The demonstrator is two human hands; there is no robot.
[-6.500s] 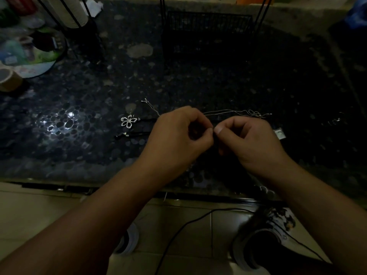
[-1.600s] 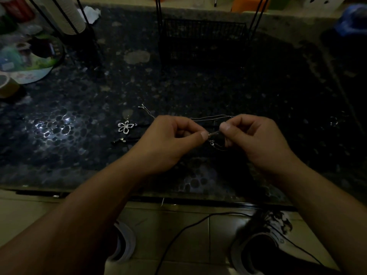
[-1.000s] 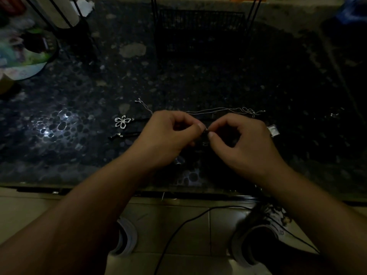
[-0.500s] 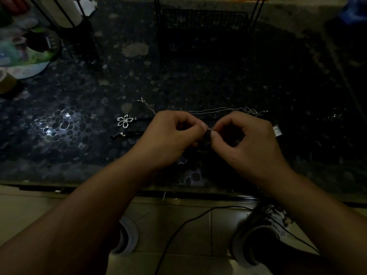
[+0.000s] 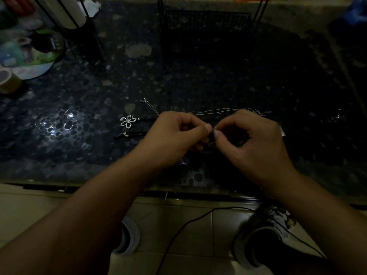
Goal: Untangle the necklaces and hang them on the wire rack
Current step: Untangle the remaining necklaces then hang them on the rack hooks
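At the far left of the desk (image 5: 59, 155), whose dark top is patterned with pebble shapes under a glossy surface, we see a roll of tape (image 5: 8, 81) and a round printed plate (image 5: 29, 54) near the edge. Moving right, a silver flower pendant (image 5: 128, 121) with open wire petals lies flat, and just below it a dark cord with a small metal clasp (image 5: 124, 134). A thin silver chain (image 5: 214, 111) starts with a clasp above the pendant, passes behind the hands and ends in a small tangle right of them.

Our left hand (image 5: 174, 139) comes in from the lower left, knuckles up, its fingers (image 5: 207, 128) curled so that thumb and forefinger pinch a dark cord (image 5: 212, 135) at the middle. Our right hand (image 5: 256, 143) mirrors it from the lower right, its curled fingers nipping the same cord, fingertips almost touching the left's. A tiny metal ring shows just below the pinch. Both hands hover just above the desk, near its front edge.

At the back, right of centre, stands the black wire rack (image 5: 206, 30), a fine grid between thin upright rods, well apart from the necklaces.
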